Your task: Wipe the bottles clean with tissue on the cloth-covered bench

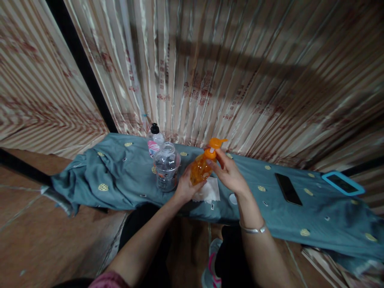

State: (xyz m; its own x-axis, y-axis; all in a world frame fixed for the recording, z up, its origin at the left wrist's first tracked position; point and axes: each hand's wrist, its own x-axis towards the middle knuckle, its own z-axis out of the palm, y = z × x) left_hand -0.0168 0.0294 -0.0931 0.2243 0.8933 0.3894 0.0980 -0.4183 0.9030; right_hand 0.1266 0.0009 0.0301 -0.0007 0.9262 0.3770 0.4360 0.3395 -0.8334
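An orange pump bottle (pixel 200 169) is tilted above the cloth, its pump head leaning up to the right. Around its lower body my left hand (pixel 186 187) is wrapped. My right hand (pixel 227 170) has its fingers closed at the bottle's neck, just under the orange pump head (pixel 215 143). Left of the bottle stands a clear plastic cup-shaped container (pixel 167 172) with a narrow neck on top. Behind that is a clear bottle (pixel 154 145) with a black cap and pink label. A white tissue (pixel 211 189) lies below my hands.
A blue-green patterned cloth (pixel 126 188) covers the narrow bench. To the right lie a black phone (pixel 288 189) and a blue-framed device (pixel 343 183). A small white round piece (pixel 233 199) lies near my right wrist. A striped curtain (pixel 210 72) hangs behind the bench.
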